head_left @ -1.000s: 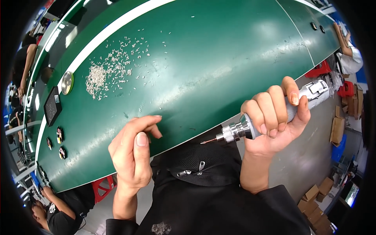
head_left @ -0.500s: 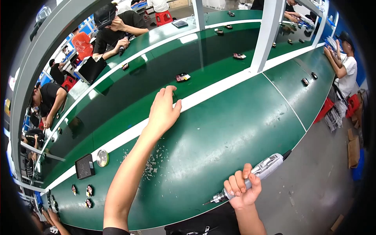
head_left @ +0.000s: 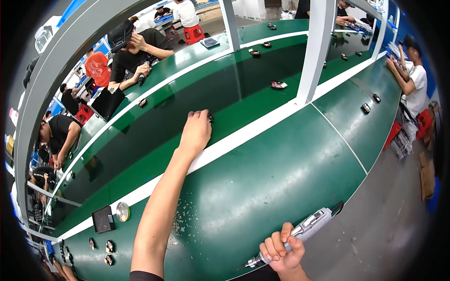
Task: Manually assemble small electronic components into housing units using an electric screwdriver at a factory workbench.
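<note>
My left hand [head_left: 197,131] reaches out over the belt, its fingers closed on a small black electronic part [head_left: 210,118]. Most of that part is hidden behind the fingers. In my right hand [head_left: 283,252], near the front edge of the bench, is a grey-white electric screwdriver [head_left: 310,225]. Its bit points left, low over the green bench top [head_left: 262,178]. Many tiny silvery screws [head_left: 185,220] lie scattered beside my left forearm.
A black tray [head_left: 103,220] and a round clear-lidded dish [head_left: 123,211] stand by the white rail [head_left: 243,138]. Several small black parts [head_left: 109,246] sit at the lower left. More parts [head_left: 278,85] lie on the belt. A grey post [head_left: 315,56] rises from the rail. Other people work around.
My left hand has moved farther over the belt and closed on the small black part. My right hand still holds the screwdriver, now lower in the picture. The view has shifted slightly.
</note>
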The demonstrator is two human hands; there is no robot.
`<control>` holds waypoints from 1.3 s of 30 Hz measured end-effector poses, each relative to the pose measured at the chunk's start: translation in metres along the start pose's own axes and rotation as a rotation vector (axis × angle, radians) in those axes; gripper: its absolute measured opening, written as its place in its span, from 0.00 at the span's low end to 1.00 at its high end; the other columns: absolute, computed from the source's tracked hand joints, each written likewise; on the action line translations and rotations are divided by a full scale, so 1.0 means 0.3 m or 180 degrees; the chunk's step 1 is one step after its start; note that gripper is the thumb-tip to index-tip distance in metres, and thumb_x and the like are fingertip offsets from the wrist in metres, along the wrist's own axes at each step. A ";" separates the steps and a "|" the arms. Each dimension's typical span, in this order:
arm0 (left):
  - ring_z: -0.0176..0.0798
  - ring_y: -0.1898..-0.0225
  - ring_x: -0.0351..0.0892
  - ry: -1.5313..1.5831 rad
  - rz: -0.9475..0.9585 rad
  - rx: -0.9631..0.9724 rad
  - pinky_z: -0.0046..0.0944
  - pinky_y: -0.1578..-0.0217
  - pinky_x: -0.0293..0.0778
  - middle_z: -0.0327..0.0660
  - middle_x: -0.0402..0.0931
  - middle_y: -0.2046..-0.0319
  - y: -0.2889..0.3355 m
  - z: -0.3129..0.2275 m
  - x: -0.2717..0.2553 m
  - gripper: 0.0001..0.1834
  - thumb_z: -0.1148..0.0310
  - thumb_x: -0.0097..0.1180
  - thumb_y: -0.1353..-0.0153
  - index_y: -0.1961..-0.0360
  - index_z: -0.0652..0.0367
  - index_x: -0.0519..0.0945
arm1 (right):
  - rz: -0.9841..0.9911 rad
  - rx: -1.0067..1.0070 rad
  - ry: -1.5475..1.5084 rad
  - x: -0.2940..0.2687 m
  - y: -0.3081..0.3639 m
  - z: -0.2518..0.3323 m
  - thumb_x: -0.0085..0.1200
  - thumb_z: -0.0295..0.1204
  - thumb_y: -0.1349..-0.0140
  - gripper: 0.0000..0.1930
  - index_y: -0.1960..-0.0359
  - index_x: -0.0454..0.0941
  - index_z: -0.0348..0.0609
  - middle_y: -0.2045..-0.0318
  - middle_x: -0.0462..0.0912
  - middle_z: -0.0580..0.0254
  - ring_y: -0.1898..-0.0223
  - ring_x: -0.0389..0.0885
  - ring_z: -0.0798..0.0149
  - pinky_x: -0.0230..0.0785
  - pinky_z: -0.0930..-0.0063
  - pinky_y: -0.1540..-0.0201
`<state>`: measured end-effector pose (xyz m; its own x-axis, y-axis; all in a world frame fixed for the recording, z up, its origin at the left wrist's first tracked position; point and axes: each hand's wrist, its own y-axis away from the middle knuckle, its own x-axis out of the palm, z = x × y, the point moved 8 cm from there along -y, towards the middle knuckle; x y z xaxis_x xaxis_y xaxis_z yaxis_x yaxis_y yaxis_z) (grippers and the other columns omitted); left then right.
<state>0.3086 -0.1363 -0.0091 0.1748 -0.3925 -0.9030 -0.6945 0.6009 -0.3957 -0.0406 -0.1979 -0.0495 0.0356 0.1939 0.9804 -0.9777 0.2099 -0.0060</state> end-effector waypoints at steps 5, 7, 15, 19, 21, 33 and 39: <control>0.50 0.51 0.72 0.0837 0.0044 0.0389 0.42 0.49 0.71 0.50 0.76 0.54 0.148 -0.174 -0.143 0.19 0.77 0.58 0.48 0.53 0.67 0.75 | 0.0120 0.0026 0.0163 0.008 0.022 0.011 0.45 0.36 0.35 0.08 0.69 0.66 0.47 0.87 0.63 0.69 0.85 0.64 0.71 0.62 0.71 0.74; 0.51 0.51 0.73 0.1069 0.0291 0.0744 0.43 0.50 0.71 0.49 0.76 0.54 0.283 -0.306 -0.192 0.22 0.81 0.60 0.52 0.52 0.66 0.74 | 0.0110 0.0064 0.0184 0.005 0.032 0.009 0.46 0.36 0.36 0.08 0.69 0.66 0.47 0.87 0.62 0.70 0.85 0.64 0.71 0.62 0.72 0.75; 0.54 0.53 0.75 0.1391 0.1207 0.1336 0.45 0.54 0.75 0.53 0.73 0.50 0.786 -0.585 -0.360 0.27 0.82 0.62 0.57 0.51 0.72 0.73 | 0.0070 0.0145 0.0236 0.008 0.082 -0.009 0.45 0.36 0.35 0.09 0.69 0.64 0.48 0.87 0.63 0.71 0.85 0.64 0.72 0.62 0.73 0.75; 0.54 0.53 0.75 0.1604 0.1300 0.1059 0.45 0.54 0.75 0.53 0.73 0.50 0.871 -0.596 -0.349 0.24 0.83 0.60 0.56 0.53 0.73 0.75 | 0.0139 0.0202 0.0137 0.023 0.150 -0.054 0.44 0.35 0.34 0.07 0.68 0.65 0.47 0.87 0.64 0.71 0.85 0.64 0.72 0.63 0.73 0.75; 0.53 0.52 0.75 0.1781 0.1237 0.0904 0.45 0.54 0.74 0.52 0.74 0.49 0.884 -0.584 -0.351 0.24 0.85 0.59 0.56 0.53 0.72 0.75 | 0.0145 0.0255 0.0151 0.025 0.174 -0.086 0.43 0.35 0.34 0.07 0.67 0.66 0.47 0.87 0.64 0.71 0.85 0.64 0.72 0.63 0.73 0.75; 0.49 0.60 0.78 0.0935 0.0548 0.1259 0.40 0.68 0.79 0.51 0.78 0.59 0.917 -0.663 -0.352 0.17 0.81 0.59 0.58 0.62 0.73 0.77 | -0.0134 0.0524 0.0274 0.040 0.247 -0.205 0.43 0.32 0.34 0.05 0.66 0.67 0.46 0.86 0.63 0.70 0.84 0.65 0.71 0.61 0.74 0.75; 0.48 0.62 0.78 0.0549 0.0182 0.1905 0.37 0.65 0.80 0.60 0.77 0.62 0.963 -0.719 -0.359 0.20 0.76 0.55 0.64 0.66 0.78 0.78 | -0.0900 0.0320 0.0649 -0.019 0.269 -0.208 0.44 0.31 0.35 0.05 0.65 0.65 0.45 0.85 0.64 0.67 0.82 0.67 0.69 0.63 0.72 0.74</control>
<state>-0.0613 -0.0706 0.0101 -0.0010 -0.4251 -0.9051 -0.1795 0.8905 -0.4180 -0.1069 -0.1222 -0.0680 0.3383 0.3311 0.8809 -0.9384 0.1892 0.2892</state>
